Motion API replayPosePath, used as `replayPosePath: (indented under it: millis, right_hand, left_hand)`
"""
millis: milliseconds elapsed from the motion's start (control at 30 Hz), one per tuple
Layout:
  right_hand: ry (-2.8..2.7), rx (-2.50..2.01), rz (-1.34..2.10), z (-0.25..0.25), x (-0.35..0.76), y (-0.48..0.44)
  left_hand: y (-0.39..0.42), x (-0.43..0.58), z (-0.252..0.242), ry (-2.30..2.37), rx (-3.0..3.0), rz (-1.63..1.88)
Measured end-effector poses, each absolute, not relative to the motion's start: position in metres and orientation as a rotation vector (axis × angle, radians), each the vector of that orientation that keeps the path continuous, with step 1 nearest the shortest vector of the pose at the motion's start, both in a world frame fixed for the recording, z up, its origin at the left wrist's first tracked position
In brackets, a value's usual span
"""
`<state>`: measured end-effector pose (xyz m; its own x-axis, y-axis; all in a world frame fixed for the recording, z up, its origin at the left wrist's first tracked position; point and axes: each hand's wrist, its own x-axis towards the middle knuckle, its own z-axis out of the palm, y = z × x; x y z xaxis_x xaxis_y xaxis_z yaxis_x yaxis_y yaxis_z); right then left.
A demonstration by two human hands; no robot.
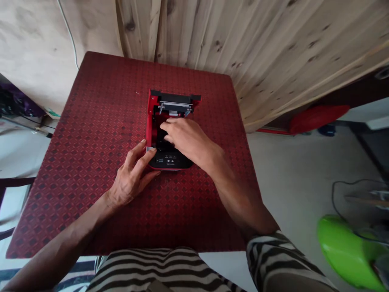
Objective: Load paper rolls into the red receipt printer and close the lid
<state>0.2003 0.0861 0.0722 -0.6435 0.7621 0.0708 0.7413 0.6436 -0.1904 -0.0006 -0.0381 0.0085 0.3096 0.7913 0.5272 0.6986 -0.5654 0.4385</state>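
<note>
A red and black label printer [172, 159] stands on a table with a red patterned cover, its lid [176, 98] raised at the back. My left hand [129, 178] grips the printer's near left corner, fingers along the side and top, thumb at the front edge. Over the dark open compartment, my right hand [190, 140] reaches in from the right with its fingers bent and drawn together. Whatever those fingertips may hold is hidden by the hand and the shadow. Small marks and buttons show on the black front panel.
The red-covered table [100, 101] stands against a wooden plank wall [194, 32]. A pale cable [69, 34] hangs at the back left. On the right are a bright green rounded object [343, 247], a red object [319, 117] and a dark cord on the floor.
</note>
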Motion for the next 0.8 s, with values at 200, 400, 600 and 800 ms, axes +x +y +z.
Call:
replayPosePath:
  millis: [200,400,600,800]
  right_hand:
    - [-2.85,-1.145,0.225,0.076,0.203,0.087]
    - [-2.689,-1.218,0.169,0.093,0.208,0.07]
    - [-2.226,-1.214,0.244,0.12,0.231,0.034]
    - [-1.658,-1.183,0.862,0.1,0.287,-0.028]
  left_hand:
    - [-0.039,-0.002,0.003,1.386,2.422,1.122]
    - [-0.04,-0.001,0.005,1.405,2.418,1.115]
    - [-0.041,-0.001,0.006,1.41,2.433,1.104]
    - [-0.039,0.0,0.005,1.439,2.439,1.138]
